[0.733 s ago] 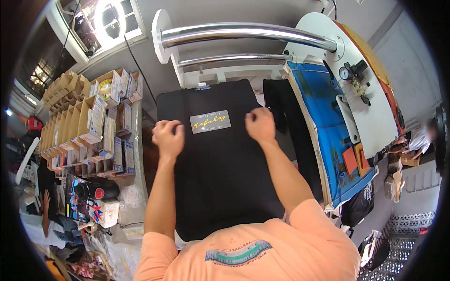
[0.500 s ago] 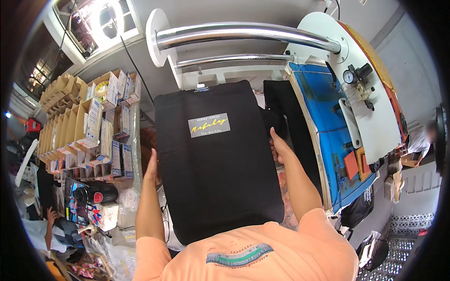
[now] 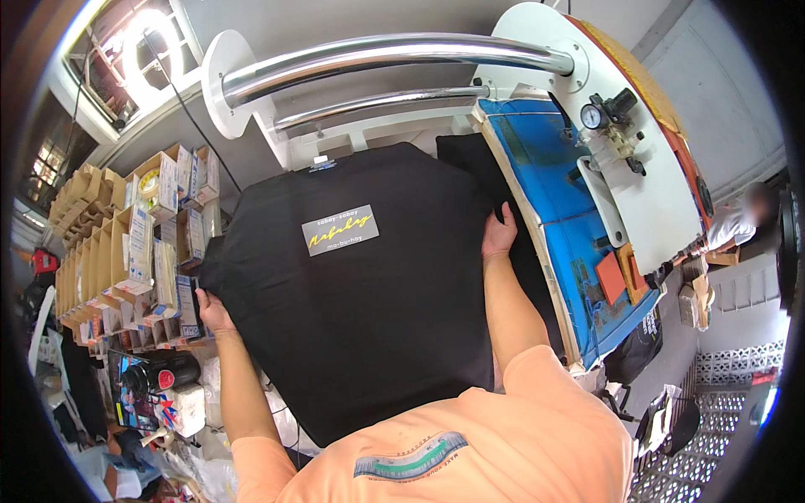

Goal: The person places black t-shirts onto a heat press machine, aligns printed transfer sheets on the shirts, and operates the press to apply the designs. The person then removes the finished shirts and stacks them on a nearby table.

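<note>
The black shirt [image 3: 394, 310] was spread between the fingers [image 3: 204, 301], pinched by the left hand [image 3: 216, 313], touched by the right hand [image 3: 500, 235], whose closure was unclear; beyond the left hand, a tape roll [image 3: 149, 179] was held in a cardboard box [image 3: 167, 186]

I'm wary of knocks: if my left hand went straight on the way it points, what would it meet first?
Past the edge of the shirt it touches, your left hand would probably meet the boxes first, though their depth and height are unclear from one view.
</note>
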Action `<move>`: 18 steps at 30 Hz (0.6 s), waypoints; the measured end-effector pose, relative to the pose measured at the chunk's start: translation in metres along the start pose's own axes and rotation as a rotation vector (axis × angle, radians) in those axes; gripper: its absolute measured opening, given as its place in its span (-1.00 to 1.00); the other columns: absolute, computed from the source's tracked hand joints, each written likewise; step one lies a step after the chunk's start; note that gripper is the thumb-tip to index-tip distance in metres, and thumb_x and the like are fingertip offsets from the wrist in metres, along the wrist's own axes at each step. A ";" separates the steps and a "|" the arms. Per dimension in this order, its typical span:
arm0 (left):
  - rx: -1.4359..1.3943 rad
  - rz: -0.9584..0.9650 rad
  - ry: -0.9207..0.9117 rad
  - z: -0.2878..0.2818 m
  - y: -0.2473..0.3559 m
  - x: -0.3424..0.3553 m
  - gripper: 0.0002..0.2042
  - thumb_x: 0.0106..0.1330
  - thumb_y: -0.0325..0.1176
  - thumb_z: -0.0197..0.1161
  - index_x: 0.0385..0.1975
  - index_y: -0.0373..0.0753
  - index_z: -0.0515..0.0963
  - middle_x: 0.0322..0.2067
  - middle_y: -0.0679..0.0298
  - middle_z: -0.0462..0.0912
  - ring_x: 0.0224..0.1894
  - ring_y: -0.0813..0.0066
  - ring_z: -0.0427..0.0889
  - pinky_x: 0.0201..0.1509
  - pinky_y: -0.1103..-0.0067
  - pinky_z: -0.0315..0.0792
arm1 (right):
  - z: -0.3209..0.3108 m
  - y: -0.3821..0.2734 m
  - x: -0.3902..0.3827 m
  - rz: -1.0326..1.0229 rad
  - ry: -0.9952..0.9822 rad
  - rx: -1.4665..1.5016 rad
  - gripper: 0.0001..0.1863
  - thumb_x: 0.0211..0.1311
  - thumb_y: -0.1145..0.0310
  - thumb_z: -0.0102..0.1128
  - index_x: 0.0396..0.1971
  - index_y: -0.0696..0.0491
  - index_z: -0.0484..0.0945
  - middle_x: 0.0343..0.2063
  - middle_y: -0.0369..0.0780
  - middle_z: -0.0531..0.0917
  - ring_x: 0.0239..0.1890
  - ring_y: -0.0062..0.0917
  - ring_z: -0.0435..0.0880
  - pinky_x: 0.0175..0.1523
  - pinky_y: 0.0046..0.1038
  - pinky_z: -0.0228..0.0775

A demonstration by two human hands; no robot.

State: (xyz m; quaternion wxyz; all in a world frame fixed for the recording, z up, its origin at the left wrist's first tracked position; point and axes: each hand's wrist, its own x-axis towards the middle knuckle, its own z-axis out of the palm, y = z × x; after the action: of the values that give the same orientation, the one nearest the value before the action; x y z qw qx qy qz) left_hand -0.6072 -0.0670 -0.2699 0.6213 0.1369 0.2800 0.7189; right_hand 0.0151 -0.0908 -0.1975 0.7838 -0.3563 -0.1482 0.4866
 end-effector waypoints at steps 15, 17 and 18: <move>0.047 0.235 0.174 0.002 0.016 -0.008 -0.70 0.44 -0.17 0.06 -0.08 -0.27 0.54 -0.11 0.21 0.63 -0.01 0.35 0.52 0.22 0.47 0.29 | -0.043 0.022 0.035 -0.117 0.356 -0.315 -0.56 0.26 0.67 -0.07 0.14 0.17 0.49 -0.38 -0.41 0.48 -0.44 -0.73 0.38 -0.27 -0.69 0.30; 0.078 0.241 0.147 -0.002 0.029 -0.012 -0.67 0.45 -0.15 0.04 -0.06 -0.28 0.53 -0.08 0.20 0.62 0.01 0.32 0.52 0.25 0.43 0.28 | -0.031 0.024 0.033 -0.062 0.351 -0.269 -0.55 0.26 0.67 -0.07 0.16 0.17 0.47 -0.36 -0.39 0.49 -0.42 -0.71 0.39 -0.25 -0.67 0.31; 0.094 0.240 0.129 -0.002 0.033 -0.013 -0.66 0.45 -0.14 0.03 -0.05 -0.29 0.52 -0.06 0.19 0.61 0.02 0.30 0.53 0.26 0.42 0.28 | -0.026 0.024 0.033 -0.038 0.353 -0.244 -0.54 0.26 0.67 -0.06 0.17 0.18 0.46 -0.36 -0.37 0.49 -0.42 -0.70 0.39 -0.25 -0.66 0.32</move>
State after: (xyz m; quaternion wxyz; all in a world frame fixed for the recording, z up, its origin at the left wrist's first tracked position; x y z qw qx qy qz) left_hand -0.6331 -0.0821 -0.2508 0.5045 0.1520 0.3342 0.7815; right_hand 0.0301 -0.0665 -0.2359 0.7576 -0.5253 -0.0732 0.3805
